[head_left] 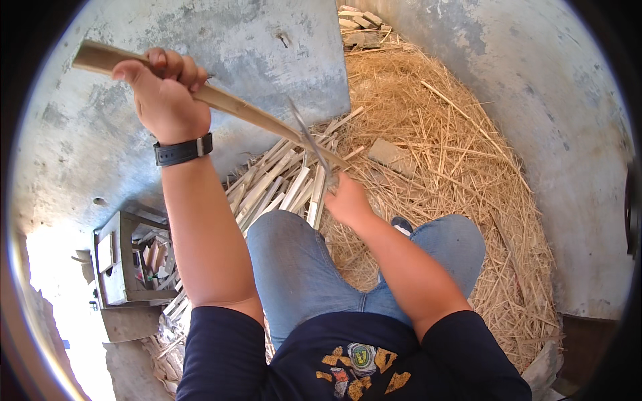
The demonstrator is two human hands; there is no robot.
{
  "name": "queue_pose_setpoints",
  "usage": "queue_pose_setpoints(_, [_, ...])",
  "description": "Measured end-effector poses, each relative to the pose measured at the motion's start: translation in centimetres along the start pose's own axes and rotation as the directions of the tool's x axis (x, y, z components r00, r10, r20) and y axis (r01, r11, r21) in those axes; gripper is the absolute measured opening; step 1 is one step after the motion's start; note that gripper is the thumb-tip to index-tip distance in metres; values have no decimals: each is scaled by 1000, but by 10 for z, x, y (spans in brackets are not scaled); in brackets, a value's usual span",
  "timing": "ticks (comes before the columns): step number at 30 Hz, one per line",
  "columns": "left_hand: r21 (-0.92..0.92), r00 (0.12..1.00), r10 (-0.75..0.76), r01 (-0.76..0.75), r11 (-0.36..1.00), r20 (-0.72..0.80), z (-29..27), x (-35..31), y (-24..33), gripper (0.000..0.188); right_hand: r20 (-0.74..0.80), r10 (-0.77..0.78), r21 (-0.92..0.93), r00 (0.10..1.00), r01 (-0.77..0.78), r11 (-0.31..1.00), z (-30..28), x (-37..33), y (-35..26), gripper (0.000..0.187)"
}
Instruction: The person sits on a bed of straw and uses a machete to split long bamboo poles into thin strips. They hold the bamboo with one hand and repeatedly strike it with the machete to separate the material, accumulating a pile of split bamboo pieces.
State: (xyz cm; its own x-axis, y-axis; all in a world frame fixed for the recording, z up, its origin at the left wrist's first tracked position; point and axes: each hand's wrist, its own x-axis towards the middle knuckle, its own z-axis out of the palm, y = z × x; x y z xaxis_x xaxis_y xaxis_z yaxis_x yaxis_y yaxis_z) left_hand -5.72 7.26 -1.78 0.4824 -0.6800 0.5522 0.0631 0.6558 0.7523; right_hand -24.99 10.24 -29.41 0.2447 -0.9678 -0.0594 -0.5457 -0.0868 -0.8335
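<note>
The wooden slat runs slantwise between the hands, its long axis going from the far left down to the near right. The left hand has it close to the far-left end, with a short length sticking out beyond the thumb. These fingers are wrapped round the slat and leave no visible gap; a dark wristwatch sits just below that hand.

The right hand is lower and to the right, beside the slat's other end, so it is the nearer of the two to that tip. Its fingers are curled round the grip of a long blade, though the grip itself is mostly hidden. From there the blade points away and to the left, crossing the slat well towards the right-hand end, so the two make an X. Blade and slat overlap in this view; whether the edge touches the wood, I cannot tell. Nor can I tell whether the slat's lower end rests on anything.

Below the crossing lies a heap of split strips, beyond the left knee. To the right, straw-like shavings spread across the floor, with a flat block lying among them. An open-fronted box stands at the left, beyond the left forearm.
</note>
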Motion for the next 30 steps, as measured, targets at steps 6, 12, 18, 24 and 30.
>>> queue_pose_setpoints(6, [-3, 997, 6, -6, 1000, -76, -15, -3, 4, 68, -42, 18, 222, 999, -8, 975, -14, 0, -41, 39])
queue_pose_setpoints(12, [49, 988, 27, -20, 999, -153, 9, 1, -3, 64, -75, 122, 233, 990, -101, 967, 53, 11, 1, 38])
queue_pose_setpoints(18, [114, 973, 50, -25, 993, -227, -20, 3, 0, 66, 103, 196, 345, 975, -220, 913, 22, 9, -27, 46])
queue_pose_setpoints(24, [105, 984, 47, -29, 994, -173, -12, 3, -1, 67, -12, 26, 105, 1000, -25, 994, 54, 7, 2, 34])
queue_pose_setpoints(30, [115, 949, 24, 13, 993, -314, -68, 26, -2, 65, 144, 32, 160, 989, -55, 986, 33, 9, -41, 30])
